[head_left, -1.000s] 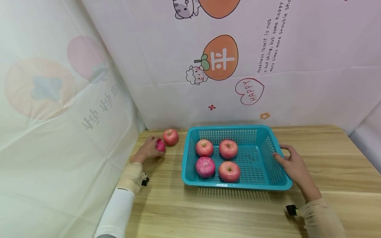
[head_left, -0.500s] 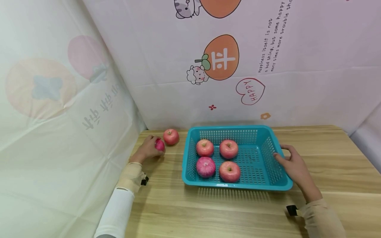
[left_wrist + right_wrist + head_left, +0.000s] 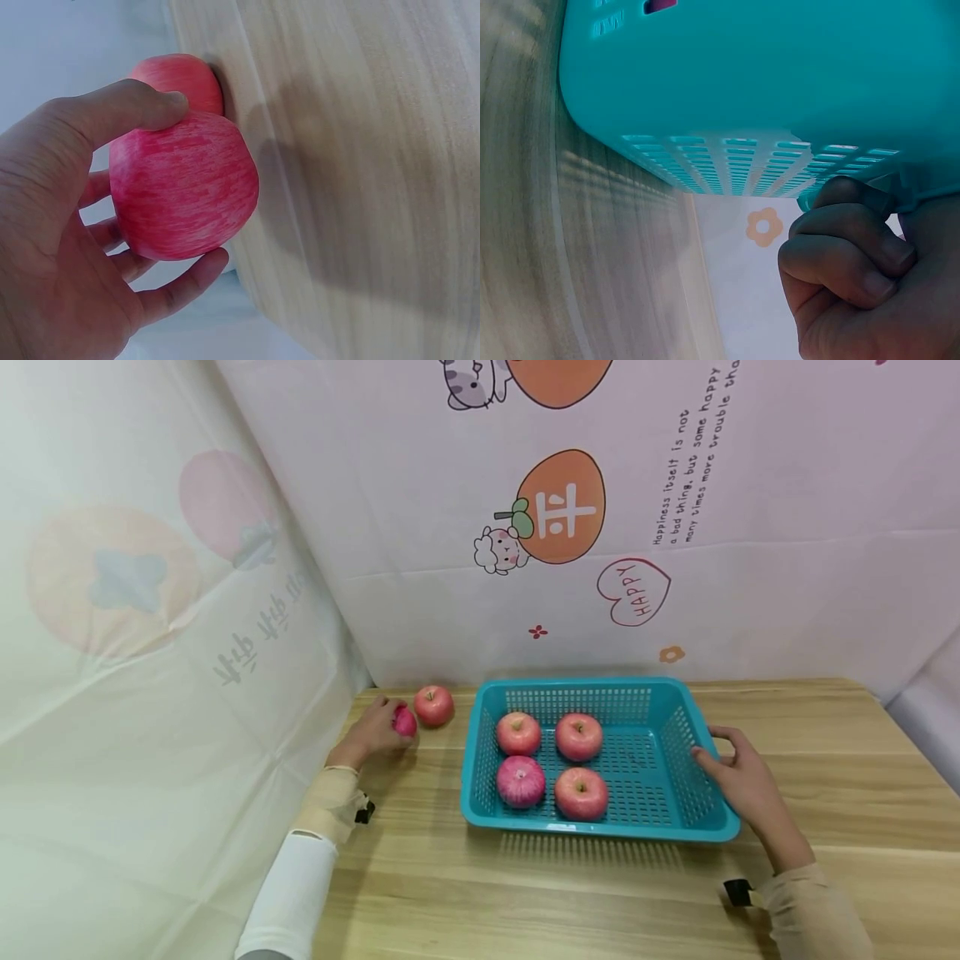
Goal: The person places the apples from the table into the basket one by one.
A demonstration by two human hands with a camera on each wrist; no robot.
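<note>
Left of basket (image 3: 637, 772), left hand (image 3: 375, 728) half-closed round apple (image 3: 184, 191): probably firm, slick, bruisable; best cupped by sides. At basket's right end, right hand (image 3: 750, 781) curled, gripping it.

The held apple (image 3: 184, 191) is crimson streaked with pink, the basket (image 3: 600, 832) turquoise, the tabletop (image 3: 525, 906) wood-grained tan
</note>
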